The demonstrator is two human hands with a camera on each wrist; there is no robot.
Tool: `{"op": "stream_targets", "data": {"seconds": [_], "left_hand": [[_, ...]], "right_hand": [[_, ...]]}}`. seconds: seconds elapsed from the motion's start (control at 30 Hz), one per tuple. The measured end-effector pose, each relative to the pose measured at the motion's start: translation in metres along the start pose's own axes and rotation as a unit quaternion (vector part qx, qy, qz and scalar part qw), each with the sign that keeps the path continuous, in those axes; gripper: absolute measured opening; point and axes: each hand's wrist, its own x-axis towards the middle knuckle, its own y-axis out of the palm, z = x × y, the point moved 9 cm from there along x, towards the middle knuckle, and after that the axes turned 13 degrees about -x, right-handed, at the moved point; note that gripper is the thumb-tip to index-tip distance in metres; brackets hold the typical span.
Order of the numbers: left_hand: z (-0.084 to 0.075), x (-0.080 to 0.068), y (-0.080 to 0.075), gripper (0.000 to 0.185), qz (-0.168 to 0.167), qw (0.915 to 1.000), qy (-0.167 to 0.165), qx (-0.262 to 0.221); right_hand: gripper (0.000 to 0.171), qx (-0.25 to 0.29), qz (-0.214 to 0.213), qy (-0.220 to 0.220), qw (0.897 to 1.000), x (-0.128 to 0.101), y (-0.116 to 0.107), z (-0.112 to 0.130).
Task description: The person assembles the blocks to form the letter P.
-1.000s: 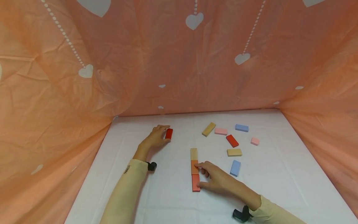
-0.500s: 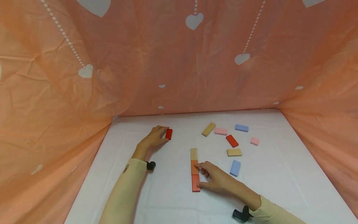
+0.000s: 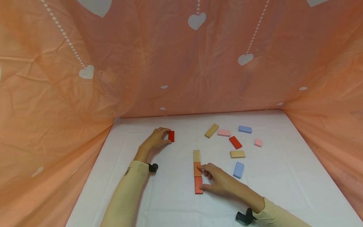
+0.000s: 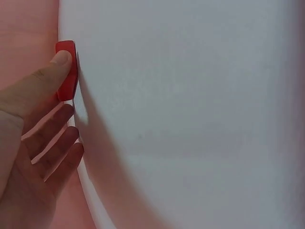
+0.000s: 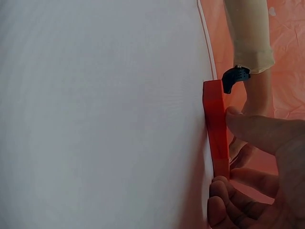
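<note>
Left hand (image 3: 155, 138) pinches red block (image 3: 171, 136) on white surface (image 3: 167, 195). Right hand (image 3: 216, 179), thumb and index spread, touches row of blocks (image 3: 196, 172) just left of it. Loose blocks (image 3: 235, 142) beyond right hand. Orange cloth (image 3: 175, 63), pale hearts (image 3: 197, 21) on it, rises beyond hands and along both sides.

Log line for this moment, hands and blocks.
left hand: pinches left red block | right hand: touches orange block, near red block | row: tan block, orange, red, end to end | loose blocks: right of row

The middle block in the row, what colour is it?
Orange; the middle block shows best in the head view.
</note>
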Motion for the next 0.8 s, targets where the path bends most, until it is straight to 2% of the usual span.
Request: {"op": "stream_targets", "data": {"seconds": [0.3, 0.47, 0.8], "left_hand": [[-0.001, 0.000, 0.004, 0.064, 0.000, 0.9996, -0.018, -0.021], [-0.017, 0.000, 0.010, 0.063, 0.009, 0.9995, -0.003, -0.031], [-0.042, 0.006, 0.033, 0.065, 0.038, 0.9986, 0.018, -0.031]], "right_hand": [[0.066, 0.000, 0.002, 0.001, 1.000, 0.000, 0.001, -0.001], [0.066, 0.003, 0.004, 0.001, 1.000, 0.000, 0.001, -0.002], [0.067, 0.012, 0.011, 0.003, 1.000, 0.000, 0.001, -0.002]]}}
